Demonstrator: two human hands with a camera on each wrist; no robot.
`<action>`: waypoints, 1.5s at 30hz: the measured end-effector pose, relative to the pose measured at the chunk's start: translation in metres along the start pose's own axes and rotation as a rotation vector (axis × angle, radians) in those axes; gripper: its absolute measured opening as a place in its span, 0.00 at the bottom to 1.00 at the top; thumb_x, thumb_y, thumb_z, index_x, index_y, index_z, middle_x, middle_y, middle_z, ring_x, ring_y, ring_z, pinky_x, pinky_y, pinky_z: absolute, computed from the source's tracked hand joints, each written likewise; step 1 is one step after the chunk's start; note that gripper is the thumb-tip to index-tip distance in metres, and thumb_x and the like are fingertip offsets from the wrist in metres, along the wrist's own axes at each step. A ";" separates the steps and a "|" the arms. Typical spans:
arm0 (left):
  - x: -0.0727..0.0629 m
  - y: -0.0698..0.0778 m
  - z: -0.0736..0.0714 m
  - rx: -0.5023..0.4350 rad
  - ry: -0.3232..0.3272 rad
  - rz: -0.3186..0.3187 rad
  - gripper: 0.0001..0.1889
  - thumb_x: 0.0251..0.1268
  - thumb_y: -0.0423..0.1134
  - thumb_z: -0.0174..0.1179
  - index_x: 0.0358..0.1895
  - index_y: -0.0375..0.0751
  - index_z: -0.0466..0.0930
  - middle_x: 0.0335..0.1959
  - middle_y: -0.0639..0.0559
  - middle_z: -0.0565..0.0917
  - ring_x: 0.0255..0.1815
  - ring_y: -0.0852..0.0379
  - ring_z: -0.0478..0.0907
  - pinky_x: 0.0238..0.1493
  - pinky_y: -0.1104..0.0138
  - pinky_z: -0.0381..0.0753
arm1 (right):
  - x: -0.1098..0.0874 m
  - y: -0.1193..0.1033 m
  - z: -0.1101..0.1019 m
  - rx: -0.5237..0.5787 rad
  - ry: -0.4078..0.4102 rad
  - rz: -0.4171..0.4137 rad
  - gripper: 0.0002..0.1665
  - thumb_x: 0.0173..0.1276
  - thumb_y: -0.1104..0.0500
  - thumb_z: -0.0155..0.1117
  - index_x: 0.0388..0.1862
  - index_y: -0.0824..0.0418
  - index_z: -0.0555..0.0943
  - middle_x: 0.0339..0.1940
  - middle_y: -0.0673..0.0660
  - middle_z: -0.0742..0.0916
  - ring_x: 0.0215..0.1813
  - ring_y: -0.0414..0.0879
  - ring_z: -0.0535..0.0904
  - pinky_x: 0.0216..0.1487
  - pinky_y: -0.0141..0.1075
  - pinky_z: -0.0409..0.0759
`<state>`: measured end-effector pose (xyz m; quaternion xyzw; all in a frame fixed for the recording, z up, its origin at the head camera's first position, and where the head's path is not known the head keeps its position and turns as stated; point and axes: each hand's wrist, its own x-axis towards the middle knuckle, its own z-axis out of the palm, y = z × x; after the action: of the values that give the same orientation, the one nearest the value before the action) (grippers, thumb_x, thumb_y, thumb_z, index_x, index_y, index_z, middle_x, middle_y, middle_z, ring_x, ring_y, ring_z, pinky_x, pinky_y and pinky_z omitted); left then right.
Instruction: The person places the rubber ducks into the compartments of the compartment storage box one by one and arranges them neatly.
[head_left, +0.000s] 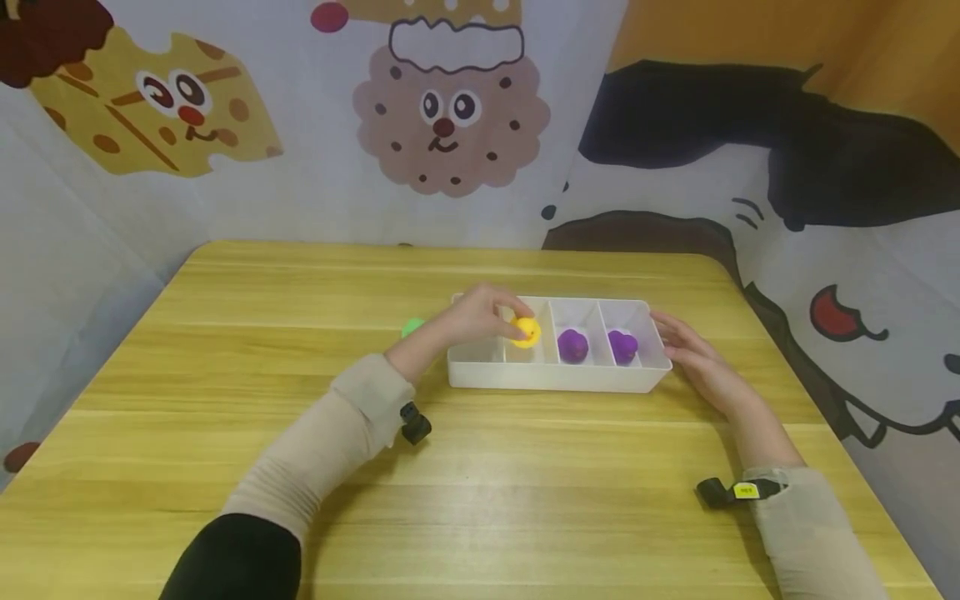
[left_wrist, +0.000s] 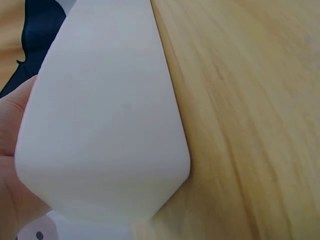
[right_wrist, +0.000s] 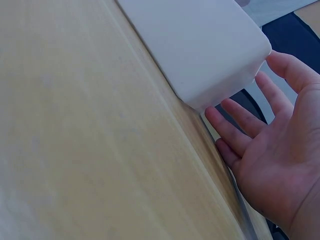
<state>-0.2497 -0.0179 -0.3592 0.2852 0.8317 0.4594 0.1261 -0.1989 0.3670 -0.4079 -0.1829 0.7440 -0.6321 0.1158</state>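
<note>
A white divided box (head_left: 551, 377) stands on the wooden table. My left hand (head_left: 480, 317) reaches over its left part and pinches a small round yellow toy (head_left: 527, 332) between thumb and fingers, inside or just over the second compartment from the left. Small lumpy purple toys (head_left: 573, 346) lie in the two compartments on the right, one in each. At the box's right end, my right hand (right_wrist: 280, 130) touches the end wall with fingertips, its fingers loosely extended. The left wrist view shows the box's long outer wall (left_wrist: 105, 100), with part of the left hand behind it.
Partly hidden behind the left forearm, a green thing (head_left: 412, 327) lies on the table (head_left: 465, 492) left of the box. A curtain with cartoon figures (head_left: 300, 200) hangs along the table's far edge.
</note>
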 end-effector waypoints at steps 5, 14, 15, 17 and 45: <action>0.005 -0.004 0.003 0.025 -0.020 -0.017 0.17 0.53 0.38 0.72 0.48 0.45 0.85 0.45 0.58 0.83 0.51 0.59 0.75 0.54 0.62 0.74 | 0.000 0.000 0.000 -0.009 0.006 0.003 0.32 0.76 0.65 0.44 0.77 0.54 0.55 0.72 0.56 0.65 0.66 0.37 0.61 0.61 0.27 0.59; 0.009 -0.005 0.009 0.080 -0.021 -0.050 0.15 0.54 0.37 0.71 0.47 0.47 0.86 0.45 0.58 0.83 0.53 0.58 0.75 0.58 0.60 0.71 | 0.001 -0.001 -0.001 -0.010 0.006 0.016 0.32 0.76 0.65 0.45 0.77 0.54 0.55 0.72 0.54 0.65 0.66 0.37 0.61 0.60 0.24 0.61; 0.009 -0.005 0.009 0.088 -0.019 -0.056 0.15 0.54 0.37 0.71 0.47 0.47 0.86 0.46 0.57 0.83 0.53 0.58 0.75 0.59 0.60 0.70 | 0.001 0.000 -0.001 -0.009 0.006 0.017 0.32 0.75 0.65 0.45 0.77 0.54 0.55 0.72 0.54 0.65 0.66 0.37 0.61 0.60 0.24 0.61; 0.009 -0.005 0.012 0.094 -0.015 -0.072 0.15 0.53 0.37 0.71 0.47 0.47 0.86 0.47 0.57 0.83 0.55 0.57 0.74 0.60 0.60 0.69 | 0.001 0.000 -0.001 -0.008 0.004 0.015 0.32 0.75 0.64 0.45 0.77 0.54 0.55 0.71 0.54 0.66 0.66 0.37 0.62 0.60 0.24 0.61; 0.010 -0.001 0.015 0.107 -0.047 -0.136 0.14 0.50 0.31 0.71 0.43 0.44 0.86 0.41 0.57 0.83 0.49 0.56 0.75 0.55 0.60 0.71 | 0.000 -0.001 -0.002 -0.026 -0.008 0.010 0.33 0.75 0.64 0.45 0.77 0.54 0.54 0.73 0.59 0.63 0.66 0.38 0.62 0.59 0.24 0.62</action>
<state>-0.2513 -0.0015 -0.3681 0.2451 0.8693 0.3978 0.1612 -0.1999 0.3685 -0.4069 -0.1833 0.7525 -0.6212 0.1193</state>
